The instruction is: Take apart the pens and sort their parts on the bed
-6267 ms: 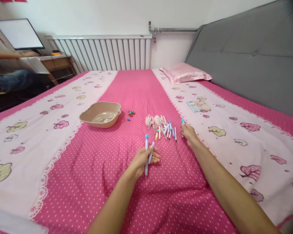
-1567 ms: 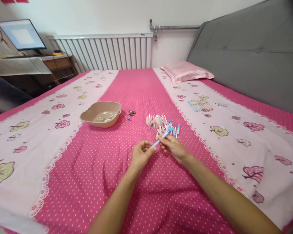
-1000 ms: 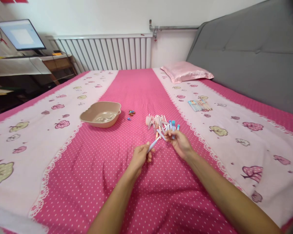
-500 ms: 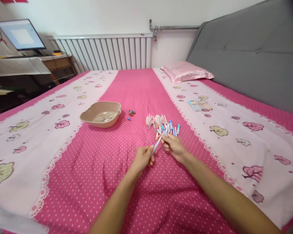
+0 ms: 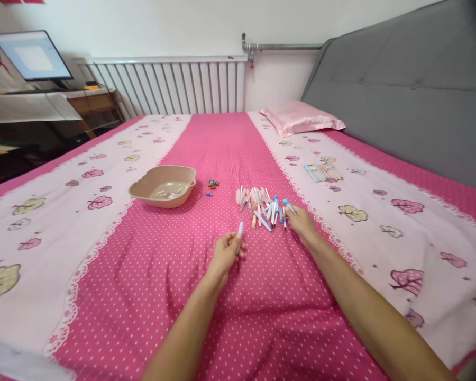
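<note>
My left hand (image 5: 226,256) is closed around a pale lavender marker barrel (image 5: 240,230) that points upward. Off to the right, my right hand (image 5: 300,222) pinches a blue-ended marker piece (image 5: 289,206) at the right edge of a loose pile. That pile of marker parts (image 5: 255,197) holds pinkish pieces, white sticks and blue caps, with a lavender tube (image 5: 262,221) on its near side. Farther right, a neat row of markers (image 5: 323,172) lies side by side on the bedspread.
A beige plastic basin (image 5: 162,186) stands left of the pile, with small dark and blue bits (image 5: 213,184) beside it. All lie on a pink dotted bedspread (image 5: 218,143). A pink pillow (image 5: 301,117) rests near the grey headboard (image 5: 400,95). A radiator (image 5: 170,87) lines the wall.
My hands have moved apart. The right one went from beside the left hand to the pile's right edge and now pinches a blue-ended piece. The left hand keeps its barrel, now tilted more upright.
</note>
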`<state>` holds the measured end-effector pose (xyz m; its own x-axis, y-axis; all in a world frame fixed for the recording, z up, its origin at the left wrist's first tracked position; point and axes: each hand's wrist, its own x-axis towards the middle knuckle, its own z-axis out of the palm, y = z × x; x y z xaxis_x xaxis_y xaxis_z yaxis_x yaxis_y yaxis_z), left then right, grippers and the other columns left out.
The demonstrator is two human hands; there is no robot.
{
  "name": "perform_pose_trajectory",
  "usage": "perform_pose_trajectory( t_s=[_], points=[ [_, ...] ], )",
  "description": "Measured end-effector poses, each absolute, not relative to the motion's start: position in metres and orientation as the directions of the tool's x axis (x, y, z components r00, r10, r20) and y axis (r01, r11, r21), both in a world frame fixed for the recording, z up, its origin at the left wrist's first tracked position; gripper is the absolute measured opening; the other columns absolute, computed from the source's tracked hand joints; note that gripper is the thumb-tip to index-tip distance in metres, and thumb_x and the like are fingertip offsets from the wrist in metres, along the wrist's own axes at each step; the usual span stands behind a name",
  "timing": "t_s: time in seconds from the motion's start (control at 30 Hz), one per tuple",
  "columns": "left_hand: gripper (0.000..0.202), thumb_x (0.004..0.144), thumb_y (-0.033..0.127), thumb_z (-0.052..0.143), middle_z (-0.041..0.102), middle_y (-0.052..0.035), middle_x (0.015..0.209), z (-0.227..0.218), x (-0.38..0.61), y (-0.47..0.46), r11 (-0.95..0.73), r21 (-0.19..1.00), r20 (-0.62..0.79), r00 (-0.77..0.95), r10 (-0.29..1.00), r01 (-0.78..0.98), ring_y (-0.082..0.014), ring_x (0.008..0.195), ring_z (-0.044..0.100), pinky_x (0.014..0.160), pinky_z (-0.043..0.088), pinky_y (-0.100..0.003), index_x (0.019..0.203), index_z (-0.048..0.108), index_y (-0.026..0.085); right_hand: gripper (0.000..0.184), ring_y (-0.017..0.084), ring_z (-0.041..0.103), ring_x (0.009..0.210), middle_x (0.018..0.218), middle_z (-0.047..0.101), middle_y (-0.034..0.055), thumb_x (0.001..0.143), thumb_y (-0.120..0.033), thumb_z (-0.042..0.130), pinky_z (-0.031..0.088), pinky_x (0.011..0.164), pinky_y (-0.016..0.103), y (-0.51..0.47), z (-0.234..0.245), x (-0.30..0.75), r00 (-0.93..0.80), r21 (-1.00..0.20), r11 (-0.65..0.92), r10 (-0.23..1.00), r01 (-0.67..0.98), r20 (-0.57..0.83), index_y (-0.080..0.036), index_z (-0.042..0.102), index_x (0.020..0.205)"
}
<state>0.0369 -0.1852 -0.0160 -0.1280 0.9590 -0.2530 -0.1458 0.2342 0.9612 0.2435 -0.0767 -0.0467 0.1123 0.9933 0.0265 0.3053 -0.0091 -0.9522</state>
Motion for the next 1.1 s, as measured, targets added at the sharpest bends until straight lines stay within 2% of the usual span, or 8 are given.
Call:
perform_pose_trajectory(
  t_s=[0.1, 0.2, 0.33, 0.47, 0.6, 0.83, 0.93, 1.1],
  points=[
    [0.025, 0.069, 0.027, 0.066, 0.062, -0.0025, 0.066, -0.019, 0.035, -0.185, 0.223, 0.956, -0.248, -0.124, 0.961, -0.189, -0.0068, 0.05, 0.055, 0.048, 0.04, -0.017, 0.087, 0.057, 0.012, 0.027, 0.022, 0.059, 0.073, 0.077, 0.067, 0.0073, 0.076, -0.038, 0.049, 0.041, 0.066, 0.032, -0.077, -0.046, 0.243, 0.163, -0.894, 0.003, 0.983, 0.449, 0.086, -0.018, 0.065, 0.085],
    [0.031, 0.071, 0.015, 0.062, 0.064, -0.0051, 0.076, -0.022, 0.034, -0.182, 0.199, 0.958, -0.228, -0.129, 0.965, -0.205, -0.0085, 0.061, 0.06, 0.064, 0.047, -0.021, 0.101, 0.056, 0.011, 0.028, 0.026, 0.059, 0.09, 0.093, 0.068, 0.0087, 0.076, -0.033, 0.05, 0.04, 0.078, 0.036, -0.08, -0.043, 0.241, 0.123, -0.837, 0.039, 0.984, 0.546, 0.127, -0.021, 0.066, 0.097],
    [0.045, 0.069, 0.005, 0.059, 0.065, -0.0109, 0.099, -0.025, 0.037, -0.162, 0.118, 0.984, -0.137, -0.146, 0.98, -0.137, -0.0136, 0.087, 0.062, 0.083, 0.046, -0.027, 0.113, 0.055, 0.012, 0.028, 0.026, 0.061, 0.089, 0.095, 0.069, 0.0097, 0.077, -0.031, 0.05, 0.041, 0.079, 0.037, -0.085, -0.039, 0.238, 0.078, -0.788, 0.064, 0.987, 0.613, 0.14, -0.02, 0.067, 0.097],
    [0.045, 0.068, 0.003, 0.057, 0.06, -0.0102, 0.119, -0.029, 0.043, -0.139, 0.021, 0.998, -0.027, -0.11, 0.994, -0.057, -0.0156, 0.111, 0.054, 0.097, 0.038, -0.029, 0.111, 0.059, 0.015, 0.032, 0.024, 0.062, 0.084, 0.095, 0.068, 0.0108, 0.077, -0.035, 0.05, 0.043, 0.077, 0.035, -0.087, -0.037, 0.238, 0.104, -0.774, 0.054, 0.983, 0.631, 0.153, -0.016, 0.066, 0.098],
    [0.043, 0.065, 0.008, 0.062, 0.059, -0.0094, 0.119, -0.042, 0.045, -0.137, -0.048, 0.997, 0.054, -0.118, 0.992, 0.055, -0.0196, 0.114, 0.052, 0.1, 0.036, -0.035, 0.107, 0.061, 0.016, 0.039, 0.021, 0.062, 0.085, 0.099, 0.067, 0.0104, 0.078, -0.041, 0.047, 0.045, 0.077, 0.032, -0.082, -0.036, 0.248, 0.192, -0.776, 0.019, 0.965, 0.63, 0.18, -0.015, 0.062, 0.102],
    [0.051, 0.069, 0.021, 0.061, 0.055, -0.0191, 0.119, -0.057, 0.038, -0.152, -0.073, 0.958, 0.16, -0.302, 0.94, 0.279, -0.0248, 0.108, 0.054, 0.098, 0.037, -0.042, 0.117, 0.052, 0.007, 0.06, 0.027, 0.053, 0.105, 0.117, 0.055, 0.0193, 0.073, -0.047, 0.052, 0.039, 0.09, 0.037, -0.04, -0.039, 0.297, 0.43, -0.739, -0.158, 0.882, 0.655, 0.192, -0.007, 0.051, 0.118],
    [0.043, 0.074, 0.025, 0.056, 0.059, -0.0155, 0.113, -0.058, 0.04, -0.153, -0.121, 0.823, 0.318, -0.274, 0.908, 0.555, -0.0238, 0.103, 0.056, 0.094, 0.041, -0.042, 0.113, 0.054, 0.009, 0.071, 0.031, 0.048, 0.112, 0.119, 0.052, 0.0215, 0.066, -0.053, 0.058, 0.035, 0.095, 0.04, -0.01, -0.037, 0.324, 0.495, -0.71, -0.246, 0.853, 0.66, 0.164, -0.007, 0.049, 0.119],
    [0.037, 0.077, 0.029, 0.052, 0.062, -0.0138, 0.109, -0.064, 0.038, -0.151, -0.122, 0.716, 0.386, -0.244, 0.889, 0.688, -0.0238, 0.101, 0.057, 0.092, 0.044, -0.042, 0.11, 0.055, 0.011, 0.085, 0.034, 0.045, 0.116, 0.125, 0.046, 0.0212, 0.057, -0.06, 0.063, 0.035, 0.095, 0.043, 0.043, -0.029, 0.366, 0.575, -0.667, -0.367, 0.811, 0.648, 0.111, -0.011, 0.044, 0.124]
  ],
)
